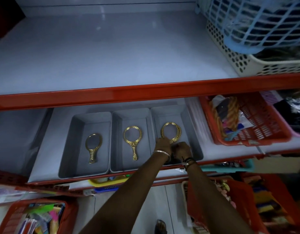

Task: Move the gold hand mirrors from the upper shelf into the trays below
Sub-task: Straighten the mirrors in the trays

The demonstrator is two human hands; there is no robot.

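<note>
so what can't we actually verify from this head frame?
- Head view: handles of the gold mirrors in the right grey tray are covered by the left hand and right hand; rings overlap, so the count is unclear.
- Whether either hand grips a handle: fingers hidden.
- Contents of the blue lattice basket, top right: dark, cut by the frame edge.
- Red basket, lower right: blurred.

I see three mirrors (pixel 93 148) (pixel 132 140) (pixel 171 134) in the middle of the frame with shiny gold, metal-looking frames, embossed on the two right ones. They lie in matt grey plastic trays (pixel 66 156). The upper shelf (pixel 102 53) at the top looks smooth and faintly glossy, with a glossy red painted edge (pixel 146 92). At upper right, a light blue lattice basket (pixel 250 19) and a cream perforated one (pixel 238 59) look plastic. A thin metal bangle (pixel 160 152) gleams on the wrist.
</note>
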